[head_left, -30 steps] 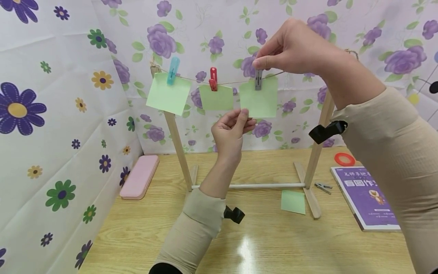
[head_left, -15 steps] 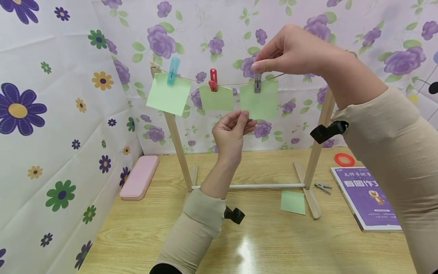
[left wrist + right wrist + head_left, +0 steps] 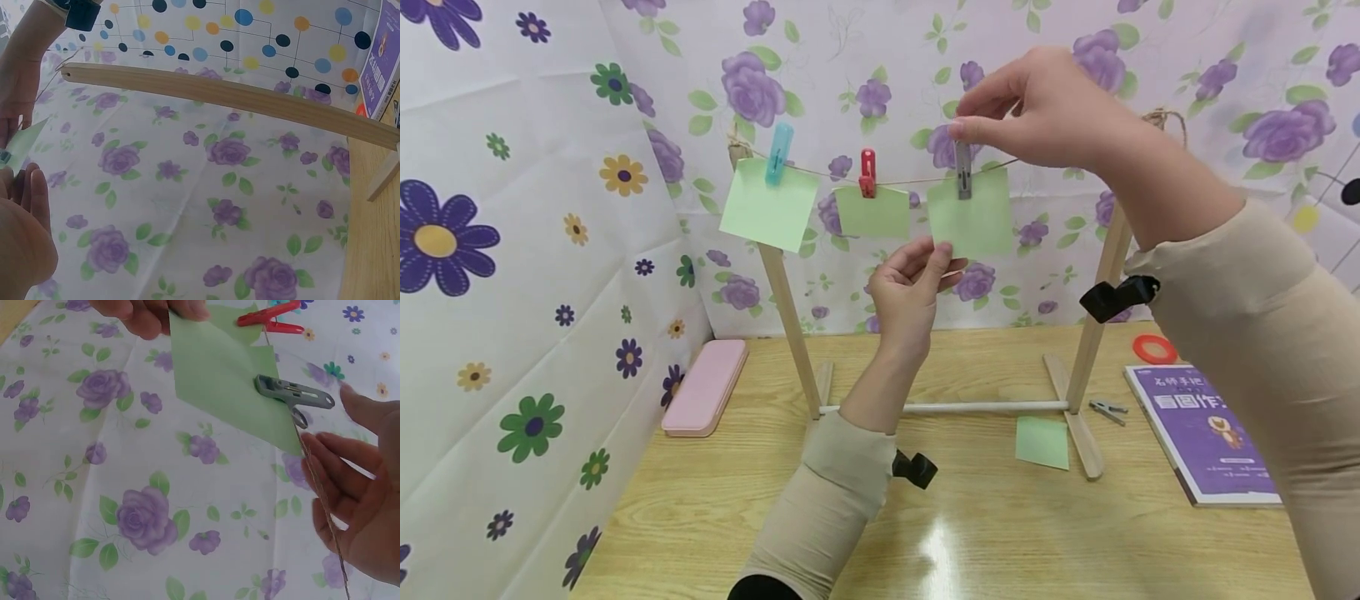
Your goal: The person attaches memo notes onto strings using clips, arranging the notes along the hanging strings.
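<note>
A grey clothespin [image 3: 964,171] clips a light green paper [image 3: 973,218] to the twine. My right hand [image 3: 1037,112] is beside the clothespin's handles; in the right wrist view its thumb [image 3: 365,412] and fingers are spread apart, with the clothespin [image 3: 294,392] free between them. Below, my left hand [image 3: 910,283] pinches the lower left corner of that paper. Farther left on the twine, a red clothespin [image 3: 867,175] holds a smaller-looking green paper [image 3: 874,214], and a blue clothespin [image 3: 779,156] holds another green paper [image 3: 767,208].
The twine runs between two wooden posts [image 3: 790,329] joined by a white rod [image 3: 985,407]. On the table [image 3: 1000,533] lie a green paper [image 3: 1042,442], grey clothespins [image 3: 1108,411], a purple book [image 3: 1210,437], a red tape ring [image 3: 1155,349] and a pink case [image 3: 707,389].
My right thumb and fingers have come off the grey clothespin's handles, moving slightly up and left. The left hand still pinches the paper's corner and has shifted a little to the right.
</note>
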Demonstrator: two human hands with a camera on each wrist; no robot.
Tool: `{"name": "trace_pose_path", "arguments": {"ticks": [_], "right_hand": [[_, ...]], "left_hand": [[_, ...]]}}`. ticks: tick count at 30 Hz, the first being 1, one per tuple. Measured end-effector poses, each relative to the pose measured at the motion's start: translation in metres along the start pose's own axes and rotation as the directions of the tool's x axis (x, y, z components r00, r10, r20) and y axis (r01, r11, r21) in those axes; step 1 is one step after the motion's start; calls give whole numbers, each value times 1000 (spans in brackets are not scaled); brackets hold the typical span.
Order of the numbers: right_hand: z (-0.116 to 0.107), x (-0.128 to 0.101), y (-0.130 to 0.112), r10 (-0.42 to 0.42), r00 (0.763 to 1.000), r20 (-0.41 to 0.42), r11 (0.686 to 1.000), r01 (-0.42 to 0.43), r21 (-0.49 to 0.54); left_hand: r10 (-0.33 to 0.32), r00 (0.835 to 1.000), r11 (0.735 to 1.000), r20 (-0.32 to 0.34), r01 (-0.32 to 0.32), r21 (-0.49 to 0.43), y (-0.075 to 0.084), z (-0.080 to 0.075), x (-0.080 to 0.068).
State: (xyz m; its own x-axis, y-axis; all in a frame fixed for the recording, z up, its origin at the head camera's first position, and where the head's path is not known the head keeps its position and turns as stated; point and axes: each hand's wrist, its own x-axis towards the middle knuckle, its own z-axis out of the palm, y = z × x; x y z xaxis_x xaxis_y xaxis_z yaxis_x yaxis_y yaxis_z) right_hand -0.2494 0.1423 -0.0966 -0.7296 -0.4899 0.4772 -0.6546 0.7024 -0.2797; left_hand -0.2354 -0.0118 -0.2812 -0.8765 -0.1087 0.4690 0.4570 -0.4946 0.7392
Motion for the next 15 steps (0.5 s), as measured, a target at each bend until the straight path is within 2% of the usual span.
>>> {"name": "trace_pose_path", "arguments": {"ticks": [2, 3, 5, 7, 10, 12, 14, 15], "right_hand": [[2, -1, -2, -8, 992, -126, 1000, 10, 14], [3, -2, -2, -16, 980, -196, 1000, 21, 22], [6, -6, -3, -55, 939, -339, 997, 71, 33], [10, -10, -2, -156, 857, -492, 982, 189, 18], [18, -20, 1, -261, 684, -681, 939, 343, -17], [25, -29, 3, -270, 566, -779, 905, 425, -6], [34, -40, 4, -219, 481, -849, 877, 478, 45], [38, -46, 4, -188, 447, -874, 864, 498, 69]], "left_hand": [[0, 1000, 1000, 6, 0, 7, -1, 0, 1], [1, 1000, 1000, 9, -1, 10, -1, 0, 1], [2, 1000, 1000, 17, -2, 14, -2, -1, 2], [-3, 1000, 1000, 22, 2, 17, -3, -1, 2], [-17, 999, 1000, 28, 17, 20, -4, -3, 2], [-30, 999, 999, 28, 29, 23, -6, -4, 2], [-42, 999, 999, 28, 41, 27, -7, -5, 2], [-47, 999, 999, 28, 46, 27, -8, -6, 1]]}}
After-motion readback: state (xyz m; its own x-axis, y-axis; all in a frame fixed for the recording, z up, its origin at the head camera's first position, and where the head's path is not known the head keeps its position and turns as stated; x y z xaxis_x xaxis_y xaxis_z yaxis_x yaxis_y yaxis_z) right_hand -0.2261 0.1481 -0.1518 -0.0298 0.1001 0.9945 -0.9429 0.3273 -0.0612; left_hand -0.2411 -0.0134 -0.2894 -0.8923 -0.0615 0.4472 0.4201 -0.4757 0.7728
